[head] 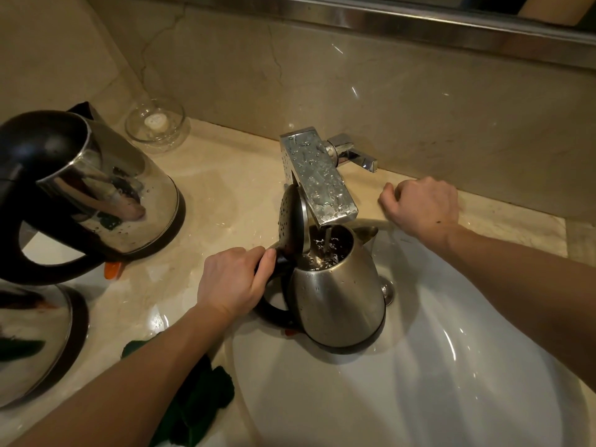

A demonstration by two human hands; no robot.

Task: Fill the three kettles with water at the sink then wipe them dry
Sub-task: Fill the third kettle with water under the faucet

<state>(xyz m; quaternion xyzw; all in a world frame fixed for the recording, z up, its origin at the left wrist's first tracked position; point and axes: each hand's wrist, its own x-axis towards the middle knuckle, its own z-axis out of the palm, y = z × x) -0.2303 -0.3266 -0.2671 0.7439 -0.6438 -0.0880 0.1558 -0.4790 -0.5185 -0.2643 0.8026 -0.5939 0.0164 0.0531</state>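
The left hand (230, 282) grasps the black handle of a stainless steel kettle (338, 301), fingers wrapped round it. It holds the kettle upright over the white sink basin (435, 382), directly under the square chrome faucet (317, 175). The kettle's lid (292, 221) stands flipped open, and a thin stream of water (327, 238) runs into it. The right hand (422, 206) rests on the marble counter (225, 188) just beside the faucet, fingers curled under, seemingly empty. Two more steel kettles stand on the counter at left, one further back (106, 188) and one at the near edge (35, 343). A dark green cloth (200, 398) lies beside the basin.
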